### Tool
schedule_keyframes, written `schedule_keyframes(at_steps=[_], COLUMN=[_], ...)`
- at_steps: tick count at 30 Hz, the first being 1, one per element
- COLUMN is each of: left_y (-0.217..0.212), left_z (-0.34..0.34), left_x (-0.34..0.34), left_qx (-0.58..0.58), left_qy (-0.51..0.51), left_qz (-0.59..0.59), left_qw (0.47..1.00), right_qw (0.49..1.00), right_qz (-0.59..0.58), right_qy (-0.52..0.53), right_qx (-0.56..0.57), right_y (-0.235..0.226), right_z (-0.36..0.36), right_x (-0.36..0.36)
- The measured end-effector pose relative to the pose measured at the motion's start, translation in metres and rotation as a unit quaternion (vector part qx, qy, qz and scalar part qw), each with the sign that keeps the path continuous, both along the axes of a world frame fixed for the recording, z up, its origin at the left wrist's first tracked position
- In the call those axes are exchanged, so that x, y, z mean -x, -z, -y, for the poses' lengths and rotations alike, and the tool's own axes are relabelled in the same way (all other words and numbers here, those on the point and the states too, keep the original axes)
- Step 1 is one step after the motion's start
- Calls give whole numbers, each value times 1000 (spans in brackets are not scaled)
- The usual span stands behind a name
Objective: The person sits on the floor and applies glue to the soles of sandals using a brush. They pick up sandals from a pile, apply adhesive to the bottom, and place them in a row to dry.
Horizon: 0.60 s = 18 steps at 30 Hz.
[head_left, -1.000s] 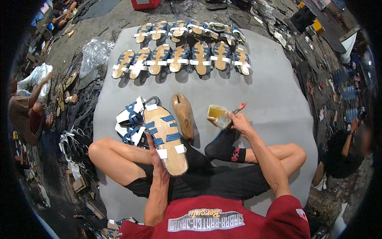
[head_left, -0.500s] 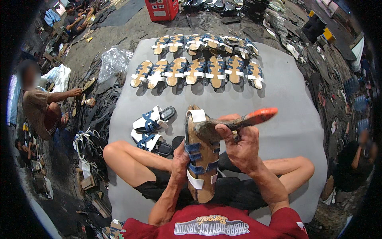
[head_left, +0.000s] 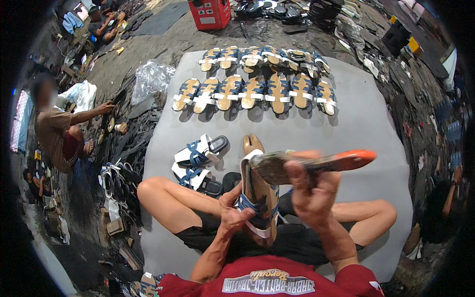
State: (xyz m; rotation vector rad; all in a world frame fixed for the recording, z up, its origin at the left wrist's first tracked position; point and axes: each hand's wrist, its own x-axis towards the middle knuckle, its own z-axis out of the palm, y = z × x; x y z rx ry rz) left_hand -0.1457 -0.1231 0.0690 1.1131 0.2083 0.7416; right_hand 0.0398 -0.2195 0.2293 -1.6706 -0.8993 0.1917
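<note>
My left hand (head_left: pixel 235 208) is wrapped round the lower part of a sandal upper with blue and white straps (head_left: pixel 257 208). The upper sits on a brown shoe last (head_left: pixel 254 142) whose split toe points away from me. My right hand (head_left: pixel 315 193) grips a dark tool with a broad flat head and an orange handle end (head_left: pixel 354 159), blurred by motion. The tool's head (head_left: pixel 268 167) lies across the upper, over the white strap; whether it touches is unclear. Left of the last, two blue-and-white sandals with black footbeds (head_left: pixel 200 151) rest on the grey mat (head_left: pixel 361 128).
Two rows of tan-soled sandal pieces with blue and white straps (head_left: pixel 230 92) lie at the mat's far side. A clear plastic bag (head_left: pixel 152 79) and a red box (head_left: pixel 210 15) stand beyond. Several dark scraps cover the floor. A person (head_left: pixel 57 123) sits at left.
The last has turned in my left hand, from its flat tan underside facing up to its strapped side. My right hand and the tool have shifted right, the tool's head now over the upper.
</note>
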Motion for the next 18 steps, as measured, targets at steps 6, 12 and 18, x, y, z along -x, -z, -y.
schedule_keyframes(at_steps=[6,12,18], left_y=[0,-5,15], left_z=[-3,2,3], left_x=[9,3,26], left_qx=[49,31,154], left_qy=[-25,-16,-8], left_qz=[2,10,72], left_qw=[998,999,985], right_qw=[994,996,998], right_qz=[-70,39,15], right_qy=[-75,-32,62], right_qx=[35,-77,30], right_y=[-5,1,-11], right_z=[13,-9,-10], right_x=[4,8,-8])
